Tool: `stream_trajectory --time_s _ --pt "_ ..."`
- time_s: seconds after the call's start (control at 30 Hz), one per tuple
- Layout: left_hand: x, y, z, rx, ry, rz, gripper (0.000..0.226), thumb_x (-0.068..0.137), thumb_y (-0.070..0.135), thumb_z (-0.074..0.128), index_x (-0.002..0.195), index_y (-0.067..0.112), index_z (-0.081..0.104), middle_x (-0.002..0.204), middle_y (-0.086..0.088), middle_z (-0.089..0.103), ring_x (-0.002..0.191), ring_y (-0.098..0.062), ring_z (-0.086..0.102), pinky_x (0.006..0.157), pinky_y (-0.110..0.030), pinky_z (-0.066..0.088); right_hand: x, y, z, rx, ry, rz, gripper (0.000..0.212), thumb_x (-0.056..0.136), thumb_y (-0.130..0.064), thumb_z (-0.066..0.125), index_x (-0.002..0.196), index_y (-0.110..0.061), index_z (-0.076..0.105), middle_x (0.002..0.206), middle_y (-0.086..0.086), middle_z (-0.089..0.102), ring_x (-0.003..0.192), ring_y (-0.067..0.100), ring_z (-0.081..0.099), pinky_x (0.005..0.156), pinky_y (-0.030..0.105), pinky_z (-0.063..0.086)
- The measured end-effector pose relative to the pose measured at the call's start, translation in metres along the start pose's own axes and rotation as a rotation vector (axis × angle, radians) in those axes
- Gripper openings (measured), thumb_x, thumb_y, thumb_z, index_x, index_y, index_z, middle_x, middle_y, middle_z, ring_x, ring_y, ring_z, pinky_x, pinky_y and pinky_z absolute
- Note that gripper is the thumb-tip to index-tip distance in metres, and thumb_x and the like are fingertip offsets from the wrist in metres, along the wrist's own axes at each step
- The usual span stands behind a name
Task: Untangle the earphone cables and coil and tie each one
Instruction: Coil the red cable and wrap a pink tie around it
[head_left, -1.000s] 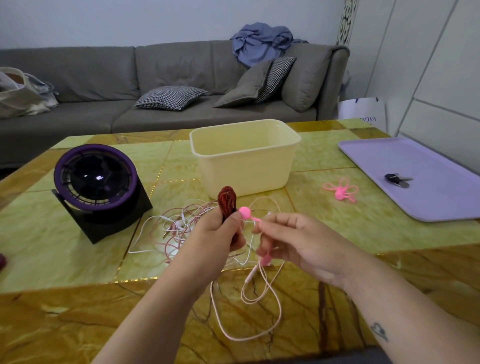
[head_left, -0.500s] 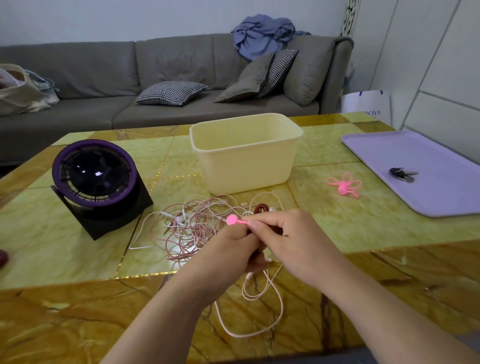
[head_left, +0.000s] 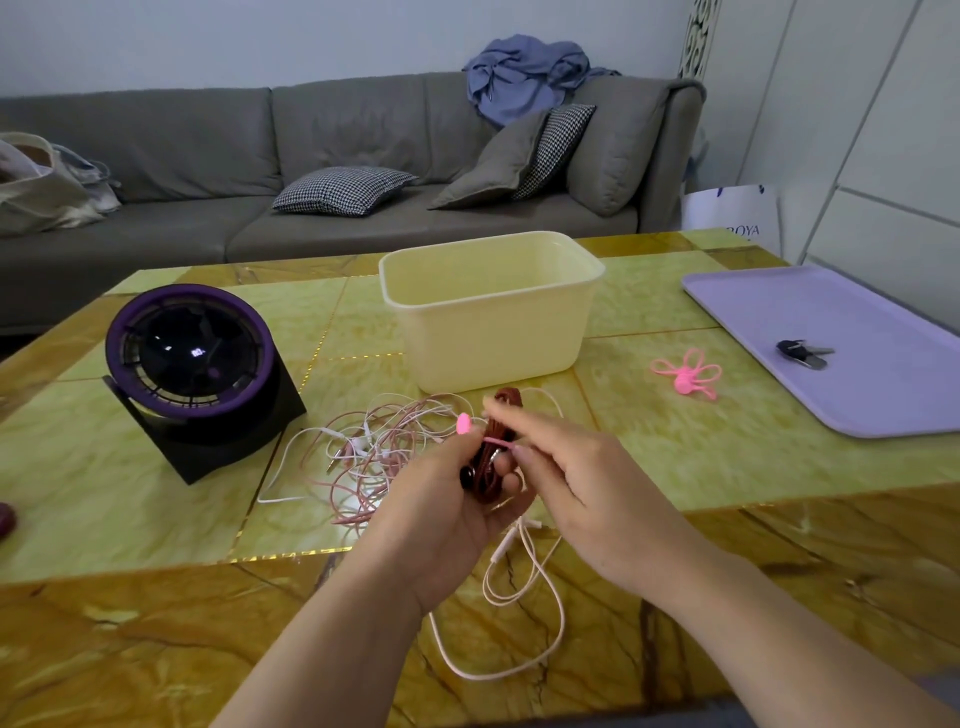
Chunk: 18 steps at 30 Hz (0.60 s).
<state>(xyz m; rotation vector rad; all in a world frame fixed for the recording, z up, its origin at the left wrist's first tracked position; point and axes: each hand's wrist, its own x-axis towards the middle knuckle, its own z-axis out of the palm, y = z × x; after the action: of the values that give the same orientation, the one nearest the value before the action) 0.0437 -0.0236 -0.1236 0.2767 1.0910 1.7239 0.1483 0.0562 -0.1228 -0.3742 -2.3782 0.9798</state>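
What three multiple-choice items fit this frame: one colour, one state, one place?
1. The coiled cable in the left hand is: A white; B dark red; C blue.
2. The right hand: A hangs idle; B makes an empty fist; C pinches the pink tie.
3. The keys lie: A in the left hand; B on the purple tray; C in the right hand.
Key: 1 B, the coil shows dark red against the palm; 2 C, it nips the tie's strip; 3 B, they rest on the tray's bare surface.
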Motion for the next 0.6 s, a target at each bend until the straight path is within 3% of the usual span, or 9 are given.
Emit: stream_trajectory --time_s 0.07,0.13,0.2,0.3,0.37,0.43,0.5,0.6 --pt "0.000 0.003 0.000 -0.038 -0.005 0.016 0.029 0.099 0.019 0.040 0.082 0.005 0.059 0.060 -0.003 0.051 0.052 -0.011 0.050 0.076 -0.034 0.051 -0.001 -0.002 -0.001 0.106 0.075 0.001 0.024 0.096 -0.013 0.051 0.116 -0.026 0.053 0.076 -0.014 0.064 0.071 -0.003 0.060 0.064 0.010 0.044" --pt "-0.001 0.005 0.001 -0.055 -0.028 0.035 0.037 0.098 0.020 0.040 0.075 0.007 0.066 0.060 -0.003 0.051 0.052 -0.011 0.051 0.077 -0.033 0.051 -0.001 -0.003 -0.003 0.251 0.117 0.082 0.008 0.093 -0.015 0.055 0.097 -0.021 0.051 0.071 -0.008 0.066 0.058 -0.001 0.055 0.056 0.014 0.044" --pt "-0.003 0.007 0.001 -0.038 -0.084 0.064 0.036 0.095 0.023 0.042 0.082 0.009 0.072 0.062 -0.001 0.050 0.055 -0.010 0.051 0.078 -0.033 0.053 0.002 0.001 -0.009 0.390 0.092 0.203 0.005 0.089 -0.016 0.060 0.090 -0.016 0.055 0.068 -0.003 0.066 0.059 0.005 0.056 0.058 0.017 0.048" --pt "-0.008 0.012 0.001 0.045 -0.180 0.082 0.035 0.086 0.027 0.046 0.103 -0.001 0.059 0.062 0.000 0.052 0.057 -0.009 0.053 0.090 -0.039 0.049 0.006 0.011 -0.019 0.689 -0.058 0.409 0.015 0.076 -0.021 0.066 0.086 -0.010 0.063 0.066 0.001 0.065 0.063 0.011 0.060 0.064 0.020 0.052" --pt "-0.011 0.012 0.001 0.117 -0.227 0.085 0.031 0.084 0.026 0.049 0.098 -0.001 0.057 0.063 -0.001 0.054 0.059 -0.010 0.053 0.096 -0.042 0.045 0.008 0.017 -0.023 0.799 -0.137 0.458 0.016 0.070 -0.020 0.067 0.082 -0.010 0.066 0.071 0.004 0.067 0.066 0.012 0.063 0.070 0.023 0.055" --pt "-0.014 0.011 0.001 0.166 -0.274 0.089 0.026 0.081 0.024 0.051 0.090 0.001 0.060 0.064 -0.001 0.057 0.062 -0.009 0.053 0.095 -0.038 0.047 0.008 0.021 -0.026 0.825 -0.180 0.460 0.014 0.067 -0.019 0.069 0.079 -0.011 0.069 0.075 0.006 0.069 0.069 0.012 0.065 0.074 0.026 0.055" --pt "-0.016 0.009 0.001 0.235 -0.319 0.087 0.028 0.081 0.024 0.050 0.099 0.004 0.061 0.065 0.002 0.060 0.065 -0.008 0.052 0.086 -0.030 0.052 0.008 0.024 -0.028 0.829 -0.204 0.465 0.021 0.063 -0.019 0.071 0.082 -0.009 0.071 0.080 0.009 0.068 0.072 0.014 0.065 0.078 0.028 0.055" --pt "-0.015 0.008 -0.004 0.384 -0.339 0.104 0.031 0.087 0.028 0.052 0.106 0.004 0.057 0.067 0.003 0.058 0.065 -0.007 0.054 0.087 -0.032 0.051 0.008 0.025 -0.032 0.778 -0.247 0.458 0.023 0.060 -0.016 0.075 0.082 -0.013 0.075 0.083 0.008 0.069 0.075 0.015 0.065 0.079 0.029 0.054"
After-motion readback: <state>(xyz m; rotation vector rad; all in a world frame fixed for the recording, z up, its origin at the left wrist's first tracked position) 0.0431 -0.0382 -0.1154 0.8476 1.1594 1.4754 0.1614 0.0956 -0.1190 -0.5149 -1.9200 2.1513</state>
